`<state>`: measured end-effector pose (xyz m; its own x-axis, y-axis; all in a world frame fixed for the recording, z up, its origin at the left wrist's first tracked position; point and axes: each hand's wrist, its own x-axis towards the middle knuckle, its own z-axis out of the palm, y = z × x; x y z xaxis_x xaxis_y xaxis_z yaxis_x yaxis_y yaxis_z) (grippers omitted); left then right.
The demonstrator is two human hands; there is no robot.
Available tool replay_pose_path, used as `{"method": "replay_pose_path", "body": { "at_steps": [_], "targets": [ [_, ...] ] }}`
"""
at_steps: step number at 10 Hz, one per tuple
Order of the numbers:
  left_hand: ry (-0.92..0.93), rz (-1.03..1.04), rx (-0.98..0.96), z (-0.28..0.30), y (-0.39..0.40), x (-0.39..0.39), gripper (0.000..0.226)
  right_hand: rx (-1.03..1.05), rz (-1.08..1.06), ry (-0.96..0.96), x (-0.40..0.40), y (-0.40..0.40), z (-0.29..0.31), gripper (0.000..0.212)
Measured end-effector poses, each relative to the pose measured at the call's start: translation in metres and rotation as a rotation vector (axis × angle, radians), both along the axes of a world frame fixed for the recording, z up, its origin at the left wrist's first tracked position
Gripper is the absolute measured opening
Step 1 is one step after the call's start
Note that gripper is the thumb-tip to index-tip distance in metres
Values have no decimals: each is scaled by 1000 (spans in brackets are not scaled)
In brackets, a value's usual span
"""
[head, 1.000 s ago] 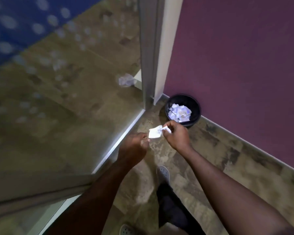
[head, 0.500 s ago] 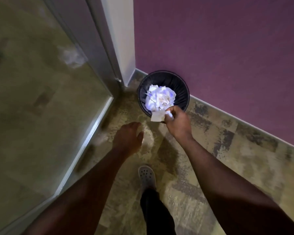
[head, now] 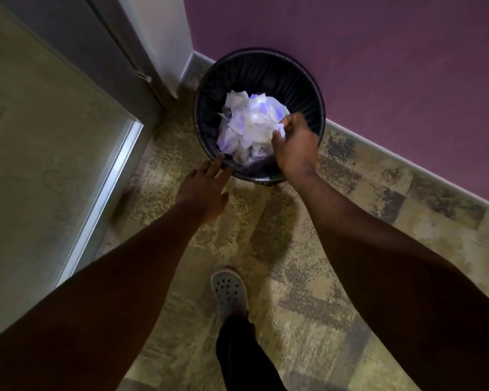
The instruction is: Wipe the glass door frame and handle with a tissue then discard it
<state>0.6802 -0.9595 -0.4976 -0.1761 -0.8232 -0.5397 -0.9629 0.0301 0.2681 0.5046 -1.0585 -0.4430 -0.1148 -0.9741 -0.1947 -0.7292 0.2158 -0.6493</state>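
A black round waste bin stands on the floor in the corner, holding a heap of crumpled white tissues. My right hand is inside the bin's mouth, over the heap, with its fingertips pinched on a small white tissue. My left hand is open, fingers spread, and its fingertips rest at the bin's near rim. The glass door with its metal frame stands to the left. No door handle is in view.
A purple wall with a pale skirting runs behind and to the right of the bin. A white door post stands left of the bin. My shoe and dark trouser leg are on the mottled floor below.
My right hand has gone from the bin's near rim to over the tissue heap, still pinching the tissue. My left hand opened and reached forward to the rim. The bin looms closer.
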Motion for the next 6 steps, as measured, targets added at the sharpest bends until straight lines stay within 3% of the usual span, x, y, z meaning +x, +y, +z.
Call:
{"method": "replay_pose_path", "body": {
  "at_steps": [2,3,4,6],
  "targets": [
    [53,61,-119,-17,12,-7,72,-104,11,-39,12,-27,-24,6],
    [67,82,-122,-22,13,-8,73,-83,85,19,15,-35,-35,17],
    [56,82,-108,-22,14,-9,75,93,229,185,14,-34,-43,34],
    [45,107,-50,-12,8,-10,74,64,473,366,4,-11,-41,54]
  ]
}}
